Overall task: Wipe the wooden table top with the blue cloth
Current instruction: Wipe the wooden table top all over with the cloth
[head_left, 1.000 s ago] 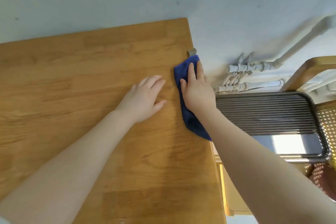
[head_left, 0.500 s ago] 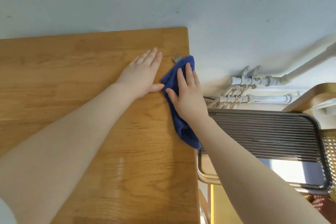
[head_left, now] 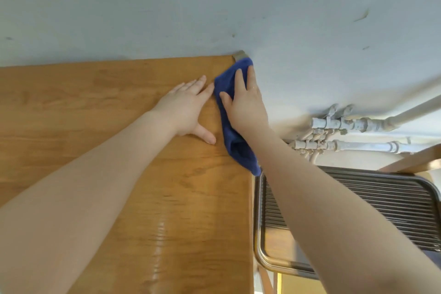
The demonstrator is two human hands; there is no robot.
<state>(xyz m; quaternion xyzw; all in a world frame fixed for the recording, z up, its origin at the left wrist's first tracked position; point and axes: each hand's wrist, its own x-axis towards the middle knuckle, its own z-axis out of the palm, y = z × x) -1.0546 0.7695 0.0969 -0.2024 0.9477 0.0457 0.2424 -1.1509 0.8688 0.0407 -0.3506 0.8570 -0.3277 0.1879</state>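
The wooden table top point(head_left: 100, 112) fills the left and lower middle of the head view, its far edge against a pale wall. The blue cloth point(head_left: 235, 145) lies along the table's right edge at the far right corner, its lower end hanging past the edge. My right hand point(head_left: 245, 102) presses flat on the cloth with straight fingers reaching the corner. My left hand point(head_left: 188, 105) rests flat on the bare wood just left of the cloth, fingers straight and thumb spread.
A small metal bracket point(head_left: 239, 56) sits at the table's far right corner. Right of the table stands a ribbed metal tray point(head_left: 381, 200) on a lower surface. White pipes and valves point(head_left: 346, 124) run along the wall. A wooden chair part point(head_left: 410, 160) shows at the right.
Both hands and the cloth have slid along the right edge toward the table's far corner by the wall. The left hand has stayed flat beside the cloth.
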